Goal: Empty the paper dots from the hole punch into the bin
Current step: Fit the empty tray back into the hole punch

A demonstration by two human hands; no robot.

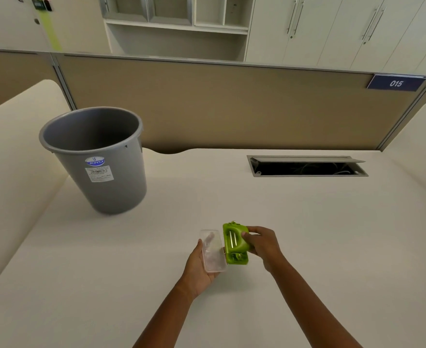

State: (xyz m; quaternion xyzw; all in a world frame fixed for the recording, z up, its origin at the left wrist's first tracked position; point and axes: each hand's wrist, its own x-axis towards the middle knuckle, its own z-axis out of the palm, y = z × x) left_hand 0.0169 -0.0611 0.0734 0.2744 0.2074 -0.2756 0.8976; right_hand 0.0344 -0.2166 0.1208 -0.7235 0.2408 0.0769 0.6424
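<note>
The left hand (199,266) lies palm up above the desk (294,222) and cradles a clear plastic tray (213,250), thumb along its left edge and fingers underneath; pale bits that look like paper dots (210,241) lie inside it, though they are too blurred to tell apart. Just to its right, the right hand (263,243) grips the green hole punch (235,244) by its right side, thumb pressed on the face turned toward the camera, where two metal slots show. The punch stands on edge, its left side touching or nearly touching the tray's right rim; which of the two I cannot tell. Both forearms reach in from the bottom of the view. Well apart from the hands, up and to the left, a grey bin (96,159) stands upright on the desk with a blue sticker and a white barcode label on its wall, and its inside appears dark. Farther right, an open cable hatch (307,166) is set into the desk before a tan partition (232,109) bearing a blue plate (395,83) marked 015
</note>
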